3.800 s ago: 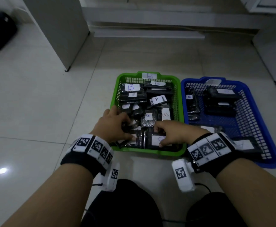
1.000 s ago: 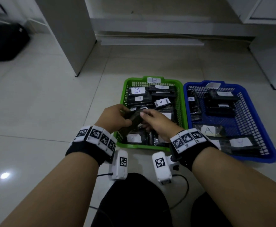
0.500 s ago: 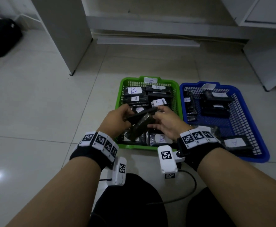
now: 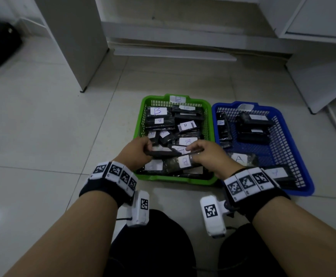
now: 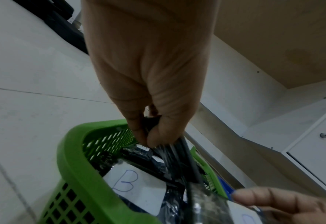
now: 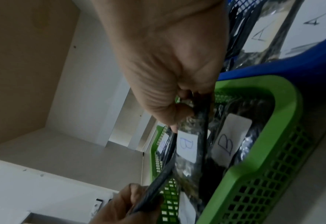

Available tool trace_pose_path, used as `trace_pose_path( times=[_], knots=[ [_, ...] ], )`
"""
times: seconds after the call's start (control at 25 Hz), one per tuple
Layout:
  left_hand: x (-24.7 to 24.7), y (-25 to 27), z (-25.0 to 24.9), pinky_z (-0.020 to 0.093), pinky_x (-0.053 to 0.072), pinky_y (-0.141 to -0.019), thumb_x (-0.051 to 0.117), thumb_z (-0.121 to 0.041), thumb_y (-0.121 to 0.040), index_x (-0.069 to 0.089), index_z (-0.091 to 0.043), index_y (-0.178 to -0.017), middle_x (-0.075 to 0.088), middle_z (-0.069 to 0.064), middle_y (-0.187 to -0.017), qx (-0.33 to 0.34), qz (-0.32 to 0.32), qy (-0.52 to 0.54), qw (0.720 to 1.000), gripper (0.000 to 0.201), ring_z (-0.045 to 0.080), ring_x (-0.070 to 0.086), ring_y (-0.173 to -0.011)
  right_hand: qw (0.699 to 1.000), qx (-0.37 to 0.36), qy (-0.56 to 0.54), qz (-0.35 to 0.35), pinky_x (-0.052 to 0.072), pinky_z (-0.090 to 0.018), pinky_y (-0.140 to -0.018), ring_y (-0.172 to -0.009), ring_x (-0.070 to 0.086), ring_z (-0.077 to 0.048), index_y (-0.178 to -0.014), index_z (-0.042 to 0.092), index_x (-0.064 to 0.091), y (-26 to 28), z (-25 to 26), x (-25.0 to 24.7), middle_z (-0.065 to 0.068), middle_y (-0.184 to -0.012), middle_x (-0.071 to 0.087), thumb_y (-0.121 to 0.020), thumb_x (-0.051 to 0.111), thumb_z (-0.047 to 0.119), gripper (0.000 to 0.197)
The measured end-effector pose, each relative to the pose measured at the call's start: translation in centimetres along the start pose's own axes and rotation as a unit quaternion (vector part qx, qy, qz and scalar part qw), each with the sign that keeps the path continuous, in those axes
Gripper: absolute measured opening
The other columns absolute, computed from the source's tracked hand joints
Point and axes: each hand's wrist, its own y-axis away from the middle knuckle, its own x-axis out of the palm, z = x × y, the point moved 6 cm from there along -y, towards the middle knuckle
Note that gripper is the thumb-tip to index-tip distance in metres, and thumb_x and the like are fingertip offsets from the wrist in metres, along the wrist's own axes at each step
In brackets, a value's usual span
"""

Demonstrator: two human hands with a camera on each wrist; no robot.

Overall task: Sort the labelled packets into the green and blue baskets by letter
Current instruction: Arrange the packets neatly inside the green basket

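Pinching one dark packet [image 4: 164, 153] at both ends: left hand [image 4: 136, 151] clamped on the left end between thumb and fingers, right hand [image 4: 207, 154] clamped on the right end the same way. Holding it flat and level just above the near half of the green basket [image 4: 141, 114], edge-on to the head camera, so showing no readable letter on it. Seeing the same two grips in the wrist views, left fingers [image 5: 154, 136] closed on the black plastic, right fingers [image 6: 177, 112] likewise. Hovering over a heap of other packets, their white labels reading B [image 4: 185, 125] wherever legible; the green basket's far rim carrying a B tag [image 4: 177, 99] too. Sitting just beside it on the floor, the blue basket [image 4: 294, 152], holding fewer packets, the nearest ones marked A [image 4: 240, 158].

Judging the step as checking a lifted packet before placing it. Needing next a turn of the packet to bring its label up, then a reading of the letter: laying it back for a B, carrying it right, over the shared rims, for an A. Risking snagging on neighbouring packets, given how slick and loosely piled the wrappers look.
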Motion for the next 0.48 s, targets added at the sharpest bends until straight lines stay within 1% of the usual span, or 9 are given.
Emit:
trace_pose_path(
  times=[0.08,0.12,0.2,0.24,0.28,0.32,0.4,0.44,0.48],
  knots=[
    [-0.3,0.1,-0.2,0.025,0.045,-0.085,0.068,0.002,-0.069,0.046,-0.023,-0.069,0.046,0.002,-0.104,0.016,0.001,-0.030,0.999,0.033,0.019,0.050,-0.089,0.998,0.000,0.059,-0.037,0.053,-0.029,-0.080,-0.090,0.063,-0.013,-0.079,0.027,0.068,-0.1,-0.6,-1.5,0.009,-0.090,0.067,-0.078,0.064,0.007,0.020],
    [-0.2,0.3,-0.2,0.024,0.043,-0.087,0.072,0.000,-0.068,0.047,-0.023,-0.070,0.042,0.001,-0.106,0.018,0.028,-0.051,0.998,0.035,0.018,0.048,-0.093,0.993,0.000,0.113,-0.027,0.052,-0.028,-0.077,-0.088,0.062,-0.012,-0.076,0.027,0.066,0.0,-0.8,-1.7,0.010,-0.089,0.066,-0.078,0.062,0.007,0.020],
    [0.3,0.5,0.0,0.023,0.042,-0.083,0.083,-0.013,-0.063,0.050,-0.020,-0.075,0.041,-0.002,-0.102,0.007,0.091,-0.071,0.993,0.036,0.015,0.046,-0.091,0.977,-0.016,0.213,0.013,0.051,-0.027,-0.075,-0.088,0.060,-0.014,-0.075,0.026,0.064,0.2,-1.0,-1.1,0.005,-0.092,0.064,-0.077,0.066,0.010,0.016],
    [0.5,0.5,0.0,0.022,0.042,-0.077,0.086,-0.021,-0.062,0.052,-0.019,-0.077,0.042,-0.004,-0.098,0.006,0.107,-0.070,0.992,0.037,0.014,0.047,-0.088,0.966,-0.028,0.256,0.023,0.050,-0.027,-0.077,-0.092,0.059,-0.016,-0.074,0.025,0.064,0.0,-0.9,-0.7,0.002,-0.095,0.063,-0.077,0.067,0.013,0.013],
    [0.4,0.3,-0.1,0.021,0.041,-0.070,0.086,-0.027,-0.062,0.052,-0.018,-0.076,0.046,-0.005,-0.093,0.013,0.104,-0.066,0.992,0.037,0.014,0.049,-0.084,0.957,-0.043,0.287,0.020,0.048,-0.028,-0.080,-0.098,0.057,-0.019,-0.073,0.025,0.063,-0.2,-0.6,-0.5,0.000,-0.097,0.061,-0.078,0.066,0.016,0.011],
    [0.1,0.1,-0.2,0.019,0.039,-0.064,0.084,-0.029,-0.064,0.053,-0.017,-0.076,0.049,-0.005,-0.089,0.021,0.080,-0.063,0.995,0.035,0.015,0.051,-0.082,0.952,-0.057,0.299,0.011,0.047,-0.029,-0.083,-0.103,0.054,-0.021,-0.072,0.025,0.063,-0.7,-0.2,-0.3,-0.001,-0.098,0.060,-0.079,0.064,0.017,0.010],
    [-1.0,-0.5,0.0,0.015,0.037,-0.059,0.082,-0.025,-0.067,0.054,-0.016,-0.080,0.053,-0.004,-0.089,0.020,0.004,-0.032,0.999,0.033,0.015,0.054,-0.080,0.962,-0.065,0.265,-0.013,0.049,-0.032,-0.086,-0.109,0.053,-0.024,-0.075,0.024,0.065,-1.9,0.8,0.0,-0.002,-0.099,0.060,-0.081,0.061,0.018,0.010],
    [-1.5,-0.8,0.4,0.014,0.038,-0.059,0.082,-0.022,-0.067,0.054,-0.017,-0.086,0.055,-0.005,-0.091,0.011,-0.031,-0.008,0.999,0.034,0.013,0.055,-0.080,0.968,-0.065,0.240,-0.022,0.049,-0.032,-0.085,-0.106,0.055,-0.024,-0.083,0.023,0.066,-2.5,1.4,0.2,-0.002,-0.101,0.061,-0.083,0.060,0.018,0.008],
    [-1.9,-1.2,0.9,0.014,0.041,-0.061,0.082,-0.022,-0.067,0.054,-0.020,-0.092,0.058,-0.006,-0.094,0.001,-0.056,0.013,0.998,0.038,0.011,0.057,-0.081,0.973,-0.069,0.221,-0.023,0.049,-0.030,-0.082,-0.102,0.057,-0.023,-0.094,0.023,0.066,-3.2,1.9,0.6,-0.003,-0.105,0.061,-0.085,0.060,0.018,0.012]
  ],
)
